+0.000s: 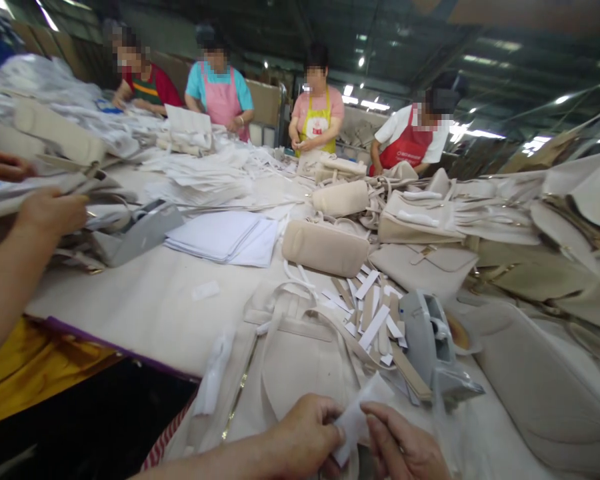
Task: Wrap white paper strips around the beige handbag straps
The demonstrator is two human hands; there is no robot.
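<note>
My left hand (307, 433) pinches a small strip of thin white wrapping sheet (363, 407) between thumb and fingers. On the strip's other side, my right hand (405, 443) has its thumb and fingertips closed on the edge. Beneath both hands lies a beige backpack-style bag (305, 360) with straps and a gold zipper along its left side. Part of the bag is hidden behind my hands. Another piece of white wrap (215, 373) rests on its left edge.
A grey tape dispenser (427, 333) stands right of the bag, beside loose white and beige strips (375, 313). Beige bags (325, 248) crowd the right side. White sheets (225, 237) lie further back. A co-worker's hands (50, 207) work at left; several people stand across the table.
</note>
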